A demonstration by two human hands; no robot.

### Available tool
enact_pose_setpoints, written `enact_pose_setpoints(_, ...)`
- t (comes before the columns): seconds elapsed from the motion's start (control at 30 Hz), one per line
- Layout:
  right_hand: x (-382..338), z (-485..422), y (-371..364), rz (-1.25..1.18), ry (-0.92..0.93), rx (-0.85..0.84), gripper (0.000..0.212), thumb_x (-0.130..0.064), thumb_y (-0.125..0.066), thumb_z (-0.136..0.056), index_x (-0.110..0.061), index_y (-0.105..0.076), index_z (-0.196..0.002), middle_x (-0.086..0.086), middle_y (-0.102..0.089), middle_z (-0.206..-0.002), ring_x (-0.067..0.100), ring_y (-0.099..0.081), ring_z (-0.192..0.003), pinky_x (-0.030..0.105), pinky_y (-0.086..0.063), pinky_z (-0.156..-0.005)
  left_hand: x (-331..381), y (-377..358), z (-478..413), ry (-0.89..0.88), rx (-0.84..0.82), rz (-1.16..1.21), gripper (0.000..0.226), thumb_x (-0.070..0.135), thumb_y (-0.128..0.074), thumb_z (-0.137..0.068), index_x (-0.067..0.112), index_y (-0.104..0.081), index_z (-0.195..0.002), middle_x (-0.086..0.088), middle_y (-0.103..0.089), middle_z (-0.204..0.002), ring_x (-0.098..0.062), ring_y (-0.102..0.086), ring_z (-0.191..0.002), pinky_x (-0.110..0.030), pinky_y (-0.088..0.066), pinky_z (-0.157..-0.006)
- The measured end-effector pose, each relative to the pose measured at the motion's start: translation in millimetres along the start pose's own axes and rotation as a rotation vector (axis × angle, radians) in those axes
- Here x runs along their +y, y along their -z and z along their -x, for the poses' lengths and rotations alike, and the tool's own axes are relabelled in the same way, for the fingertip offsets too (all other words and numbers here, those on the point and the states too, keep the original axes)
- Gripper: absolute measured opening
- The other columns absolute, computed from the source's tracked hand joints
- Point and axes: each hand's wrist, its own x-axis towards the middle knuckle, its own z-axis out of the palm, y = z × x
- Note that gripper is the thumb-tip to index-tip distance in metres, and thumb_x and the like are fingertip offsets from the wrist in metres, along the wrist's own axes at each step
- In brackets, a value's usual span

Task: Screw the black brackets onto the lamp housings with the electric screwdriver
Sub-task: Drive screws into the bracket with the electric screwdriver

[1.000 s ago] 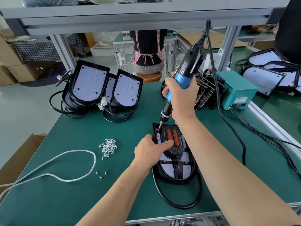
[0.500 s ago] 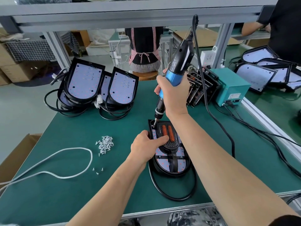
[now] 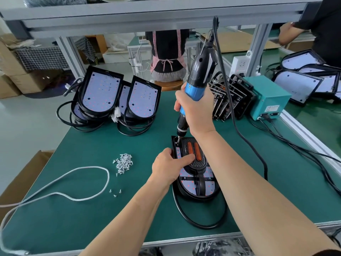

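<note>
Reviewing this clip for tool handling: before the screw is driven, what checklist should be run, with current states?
1. Right hand grips screwdriver: ok.
2. Bit at housing's far-left corner: ok.
3. Left hand holds housing, thumb on bracket: ok.
4. Screw seated under bit: cannot tell.
5. Spare screws beside housing: ok.
</note>
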Motion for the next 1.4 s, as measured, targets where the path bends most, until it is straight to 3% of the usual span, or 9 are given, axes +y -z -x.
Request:
enact_pose_setpoints(0.2,-7,1,6,-0.078,-0.028,-0.033,0.022,-0.003,-0.067,-0.079,-0.005,-0.058,-0.1,0.005,-0.057,-0.06,0.019,-0.055,-0.052,0.03,-0.049,-0.057,-1,0,-2,-0.009,0.001,-0.024,0.067,0.06,-0.079,-0.049,0.016,-0.064,-0.099,-0.001,-0.075,-0.098,-0.027,-0.07,-0.098,-0.049,-0.055,-0.093)
enact_pose_setpoints(0.63,-46,-31,48,-0.225,-0.021,0.061,0.017,0.001,-0.066,-0.078,-0.009,-0.054,-0.087,0.003,-0.05,-0.06,0.02,-0.049,-0.05,0.029,-0.044,-0.054,-2,2,-3,-0.003,-0.008,-0.025,0.071,0.064,-0.078,-0.046,0.018,-0.064,-0.097,0.0,-0.074,-0.098,-0.026,-0.069,-0.098,-0.049,-0.055,-0.092)
enact_pose_setpoints(0.77,-45,-39,80,-0.179,-0.128,0.102,0.016,-0.004,-0.068,-0.078,-0.01,-0.055,-0.084,0.002,-0.052,-0.061,0.018,-0.052,-0.049,0.027,-0.045,-0.05,-4,2,-4,-0.007,-0.006,-0.022,0.069,0.064,-0.078,-0.047,0.018,-0.064,-0.097,0.001,-0.075,-0.098,-0.025,-0.069,-0.098,-0.048,-0.055,-0.093)
enact_pose_setpoints(0.9,-36,-42,114,-0.055,-0.371,0.16,0.021,-0.015,-0.077,-0.078,-0.012,-0.058,-0.087,0.001,-0.058,-0.057,0.017,-0.058,-0.048,0.024,-0.048,-0.048,-4,2,-5,-0.007,-0.016,-0.018,0.068,0.062,-0.079,-0.05,0.018,-0.065,-0.099,0.001,-0.075,-0.099,-0.026,-0.069,-0.1,-0.048,-0.054,-0.094)
enact_pose_setpoints(1.03,-13,-34,140,-0.12,-0.537,0.291,0.023,-0.016,-0.078,-0.086,-0.009,-0.057,-0.094,0.003,-0.061,-0.055,0.016,-0.063,-0.048,0.025,-0.053,-0.05,-4,2,-4,-0.012,-0.01,-0.013,0.058,0.057,-0.08,-0.054,0.02,-0.066,-0.096,0.003,-0.076,-0.097,-0.023,-0.071,-0.096,-0.046,-0.055,-0.093)
enact_pose_setpoints(1.3,21,-10,176,0.008,-0.749,0.48,0.035,-0.032,-0.078,-0.09,-0.007,-0.055,-0.098,0.016,-0.054,-0.103,0.023,-0.066,-0.066,0.029,-0.058,-0.055,-1,4,-1,-0.002,-0.027,-0.005,0.055,0.055,-0.082,-0.056,0.022,-0.067,-0.098,0.006,-0.077,-0.095,-0.019,-0.072,-0.093,-0.045,-0.056,-0.093)
enact_pose_setpoints(1.4,28,-3,183,0.081,-0.752,0.499,0.042,-0.031,-0.078,-0.09,-0.006,-0.054,-0.113,0.015,-0.051,-0.111,0.022,-0.065,-0.064,0.028,-0.057,-0.052,0,4,-1,-0.004,-0.025,-0.009,0.056,0.054,-0.082,-0.056,0.021,-0.067,-0.098,0.006,-0.077,-0.095,-0.02,-0.072,-0.094,-0.045,-0.056,-0.093)
